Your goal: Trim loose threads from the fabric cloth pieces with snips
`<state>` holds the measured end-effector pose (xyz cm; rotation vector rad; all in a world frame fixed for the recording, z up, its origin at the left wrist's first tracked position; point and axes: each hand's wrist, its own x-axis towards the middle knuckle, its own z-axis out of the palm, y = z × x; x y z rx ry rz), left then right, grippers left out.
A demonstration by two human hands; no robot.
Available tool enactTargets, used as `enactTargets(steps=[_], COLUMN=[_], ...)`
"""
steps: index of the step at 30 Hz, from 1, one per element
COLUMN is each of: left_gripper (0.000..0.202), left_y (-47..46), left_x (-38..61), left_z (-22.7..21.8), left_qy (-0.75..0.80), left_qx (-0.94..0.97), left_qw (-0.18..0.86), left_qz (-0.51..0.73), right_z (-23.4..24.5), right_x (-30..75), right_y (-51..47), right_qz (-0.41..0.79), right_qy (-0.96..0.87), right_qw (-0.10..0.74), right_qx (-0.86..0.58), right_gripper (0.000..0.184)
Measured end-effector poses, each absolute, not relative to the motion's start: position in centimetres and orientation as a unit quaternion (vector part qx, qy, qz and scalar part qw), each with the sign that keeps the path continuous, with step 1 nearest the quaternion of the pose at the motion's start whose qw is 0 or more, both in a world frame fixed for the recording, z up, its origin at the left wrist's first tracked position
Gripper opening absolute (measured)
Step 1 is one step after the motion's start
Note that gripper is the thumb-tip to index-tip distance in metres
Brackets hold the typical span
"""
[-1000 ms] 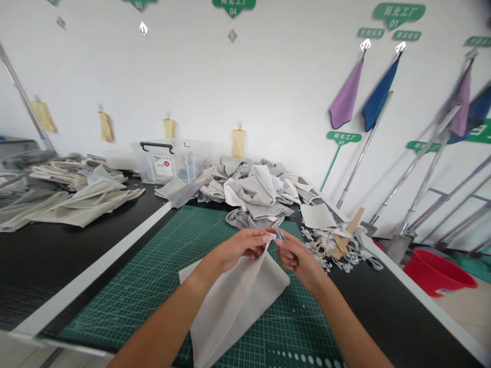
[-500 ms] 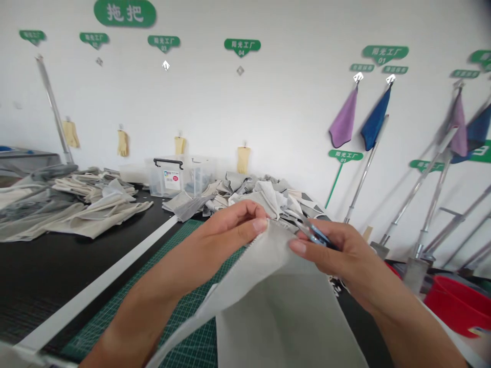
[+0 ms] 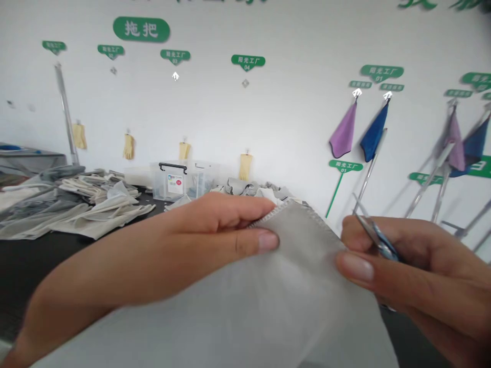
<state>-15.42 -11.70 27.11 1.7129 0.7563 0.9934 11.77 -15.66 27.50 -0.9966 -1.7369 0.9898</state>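
**Pinching a stitched corner (image 3: 289, 208) up close**

The person's left hand (image 3: 172, 245) is gripping a soft, pale grey fabric panel (image 3: 238, 322) near that corner, its thumb and fingers (image 3: 264, 241) pinched narrowly on the cloth from either side. This pinch appears to be keeping the corner raised and the overcast edge stitching facing the head camera, where it can be seen plainly. The panel is being held up in the air between both hands, well above the table, and its lower part is sagging toward the person.

The right hand (image 3: 422, 276) is holding small steel scissors with blue-tinted handles (image 3: 379, 243), its fingers curled closely around them. The blades are pointing up and to the left, just beside the panel's edge and apparently not biting it. Whether they stand open or closed is hard to tell. The thumb (image 3: 356, 268) is lying against the cloth, seemingly steadying it from that side.

Beyond the hands, a long black table (image 3: 34, 260) is carrying folded and crumpled beige-grey fabric pieces (image 3: 90, 214), a clear plastic storage box with a black handle (image 3: 172, 181), and a heap of grey fabric (image 3: 245, 187). Pale yellow rubber gloves (image 3: 245, 166) are hanging along the white wall.
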Motion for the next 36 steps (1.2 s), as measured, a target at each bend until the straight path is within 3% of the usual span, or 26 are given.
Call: enactTargets(steps=[4,9,13,16,21,25,31,36], left_gripper=[0.028,0.024,0.025,0.029,0.026,0.023,0.017,0.036], left_y=[-5.2,3.4,7.3,8.7,9.7,9.6,10.1,9.8], left_x=[-13.5,-11.9,-12.2,-12.2,-12.1,-10.9,-7.0,-5.1], left_z=[25.3,15.9,10.5,10.3,13.5,12.8,5.3,1.5], left_qy=[0.281,0.31,0.366,0.424,0.441,0.423,0.418,0.393], left_qx=[0.764,0.754,0.778,0.765,0.755,0.785,0.822,0.739], left_qw=[0.513,0.547,0.5,0.484,0.477,0.452,0.335,0.469], left_qz=[0.272,0.191,0.102,0.024,-0.091,-0.026,0.193,0.283], right_z=[23.2,11.1,3.0,0.2,-0.6,-1.0,-1.8,-1.8], right_x=[11.7,12.6,13.6,14.2,14.3,13.9,14.3,14.7], right_y=[-10.1,0.1,4.6,5.6,5.8,5.6,5.2,5.0], right_qz=[0.393,0.445,0.461,0.447,0.397,0.414,0.368,0.318], right_qy=[-0.652,-0.589,-0.57,-0.574,-0.574,-0.558,-0.591,-0.618], right_qw=[0.446,0.415,0.403,0.419,0.472,0.501,0.496,0.497], right_qx=[-0.471,-0.533,-0.547,-0.544,-0.539,-0.516,-0.519,-0.52], right_gripper=[0.038,0.047,0.047,0.047,0.044,0.043,0.046,0.043])
